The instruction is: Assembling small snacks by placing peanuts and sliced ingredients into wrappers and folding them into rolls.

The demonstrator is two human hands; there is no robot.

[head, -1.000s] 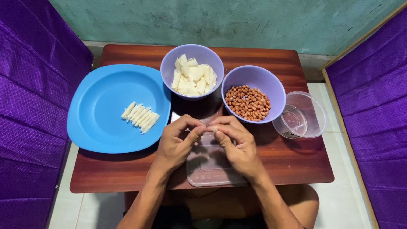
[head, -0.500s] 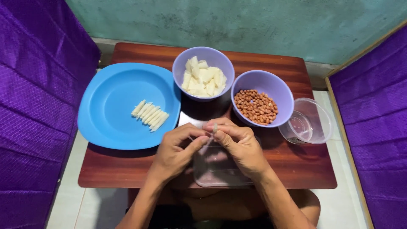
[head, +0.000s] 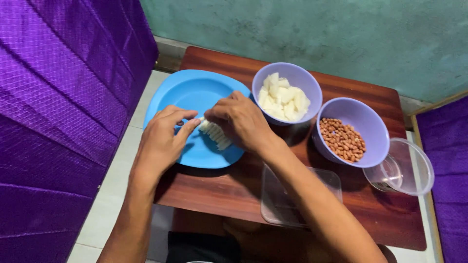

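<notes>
Both hands are over the blue plate: the right hand pinches the row of white sticks lying there, and the left hand touches their near end with half-curled fingers. A bowl of white chunks stands just beside.

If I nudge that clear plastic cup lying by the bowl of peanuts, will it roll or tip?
The clear cup lies on its side at the table edge, so a nudge would probably make it roll, perhaps off the table. It looks thin-walled and empty, so likely very light and easily sent skidding. The peanut bowl beside it might stop it on that side.
</notes>
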